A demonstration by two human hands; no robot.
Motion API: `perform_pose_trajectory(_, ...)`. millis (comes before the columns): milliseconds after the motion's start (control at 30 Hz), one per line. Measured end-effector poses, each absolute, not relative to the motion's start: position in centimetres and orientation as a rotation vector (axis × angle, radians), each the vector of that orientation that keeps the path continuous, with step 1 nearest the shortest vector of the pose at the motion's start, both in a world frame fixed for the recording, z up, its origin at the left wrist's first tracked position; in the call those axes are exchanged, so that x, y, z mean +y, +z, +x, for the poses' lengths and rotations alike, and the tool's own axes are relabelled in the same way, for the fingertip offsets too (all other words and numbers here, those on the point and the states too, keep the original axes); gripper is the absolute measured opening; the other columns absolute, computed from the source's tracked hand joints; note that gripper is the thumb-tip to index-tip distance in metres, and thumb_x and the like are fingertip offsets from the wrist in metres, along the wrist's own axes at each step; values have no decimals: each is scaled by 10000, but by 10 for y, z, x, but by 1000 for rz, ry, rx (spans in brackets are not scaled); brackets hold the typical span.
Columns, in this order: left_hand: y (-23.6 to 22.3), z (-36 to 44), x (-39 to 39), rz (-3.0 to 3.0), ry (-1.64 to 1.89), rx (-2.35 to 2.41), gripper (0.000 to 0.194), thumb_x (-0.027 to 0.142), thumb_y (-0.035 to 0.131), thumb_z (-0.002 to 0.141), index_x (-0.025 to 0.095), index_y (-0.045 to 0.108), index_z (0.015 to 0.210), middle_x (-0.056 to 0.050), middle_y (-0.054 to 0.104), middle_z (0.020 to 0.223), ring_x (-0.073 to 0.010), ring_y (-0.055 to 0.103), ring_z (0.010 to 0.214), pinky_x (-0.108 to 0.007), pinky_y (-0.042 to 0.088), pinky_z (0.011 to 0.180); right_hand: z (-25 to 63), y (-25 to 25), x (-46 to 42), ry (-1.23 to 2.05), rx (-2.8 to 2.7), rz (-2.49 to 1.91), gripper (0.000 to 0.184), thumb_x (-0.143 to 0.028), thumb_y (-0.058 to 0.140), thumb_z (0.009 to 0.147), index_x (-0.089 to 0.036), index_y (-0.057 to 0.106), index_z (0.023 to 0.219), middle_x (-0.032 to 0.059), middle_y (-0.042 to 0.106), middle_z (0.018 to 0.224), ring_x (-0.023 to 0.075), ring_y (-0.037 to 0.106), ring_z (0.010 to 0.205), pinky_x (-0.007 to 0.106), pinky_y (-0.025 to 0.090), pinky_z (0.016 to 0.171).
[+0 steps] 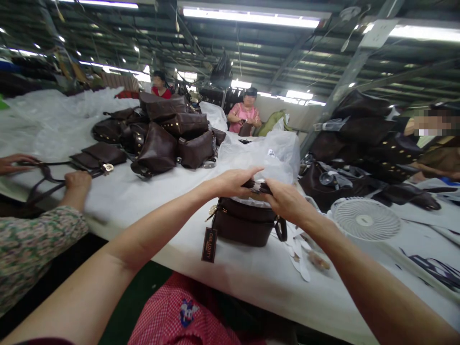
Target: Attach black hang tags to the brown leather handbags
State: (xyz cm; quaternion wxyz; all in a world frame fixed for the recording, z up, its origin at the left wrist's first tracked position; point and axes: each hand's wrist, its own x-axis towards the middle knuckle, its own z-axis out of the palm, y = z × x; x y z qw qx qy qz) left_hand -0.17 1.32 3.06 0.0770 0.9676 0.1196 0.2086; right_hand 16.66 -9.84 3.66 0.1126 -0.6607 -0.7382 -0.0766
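Observation:
A dark brown handbag [244, 224] stands upright on the white table [143, 201] right in front of me, with a dark hang tag [209, 244] dangling off its left side. My left hand [233, 182] and my right hand [285, 201] meet above the bag's open top. Both pinch a dark strap or flap [259, 186] between their fingers. Clear plastic stuffing shows inside the bag's mouth.
A pile of brown handbags [161, 139] lies at the back left, more dark bags [366, 143] at the right. A small white fan [364, 220] sits right of my bag. White paper strips [300, 261] lie nearby. A co-worker's hands [75, 184] hold a strap at left. Clear plastic bags [266, 153] behind.

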Motion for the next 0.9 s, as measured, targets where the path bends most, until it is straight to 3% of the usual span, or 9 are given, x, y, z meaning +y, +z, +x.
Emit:
perform_pose_trajectory(100,16,-17,-1,3058,1027,596,445,177,563,874,152,463,1307,-123,624,1168,-226,590,1030,-347,445,895,176,36,-96,109,-2053,-1895,145,-304,455,876,-193,502,795,19,583,697,172,535,649,275,366,588)
perform_pose_trajectory(167,1,-28,-15,3104,1229,577,235,171,450,937,163,573,1136,-99,642,1086,-209,585,994,-343,449,892,179,35,-98,324,-1980,-1862,190,-361,434,876,-203,487,784,-16,540,633,154,512,586,264,360,545)
perform_pose_trajectory(233,-18,-34,-29,3128,1262,466,229,156,383,958,158,603,1024,-80,650,1015,-188,581,945,-315,468,860,180,34,-101,434,-1936,-1830,211,-395,425,872,-209,481,787,-35,514,597,145,497,543,260,356,517)
perform_pose_trajectory(367,-48,-29,-48,3079,1170,560,200,184,447,933,118,584,1063,-97,637,1002,-216,558,967,-345,487,868,181,34,-104,356,-1917,-1838,233,-413,440,863,-216,478,745,-33,531,571,148,512,540,269,368,527)
perform_pose_trajectory(533,-63,-22,-58,3011,1191,675,217,206,406,958,176,601,870,-51,611,842,-206,539,817,-347,479,765,182,38,-107,445,-1887,-1780,200,-404,482,857,-213,527,816,-6,627,687,161,580,625,286,436,608)
perform_pose_trajectory(600,-65,-23,-62,3007,1229,640,248,226,393,967,187,593,826,-59,631,898,-206,545,833,-350,470,759,182,36,-108,445,-1883,-1740,188,-399,500,858,-215,540,849,-2,636,721,167,585,665,287,444,628)
perform_pose_trajectory(733,-66,-25,-66,3018,1200,551,229,201,396,962,176,575,821,-96,630,1150,-240,541,1082,-395,450,915,184,30,-110,532,-1884,-1723,175,-394,488,879,-224,531,873,7,654,770,179,598,715,289,463,648)
perform_pose_trajectory(800,-66,-24,-65,3027,1098,487,224,187,396,963,173,561,811,-78,661,1050,-214,578,1017,-383,453,926,183,28,-111,587,-1904,-1712,181,-393,480,888,-224,540,906,14,666,795,185,614,737,288,475,661)
perform_pose_trajectory(900,-67,-21,-60,3040,1017,437,218,162,383,962,179,563,840,-41,671,926,-176,610,850,-320,488,798,182,26,-112,591,-2017,-1648,254,-349,474,893,-228,567,1095,39,696,949,204,639,866,302,488,761)
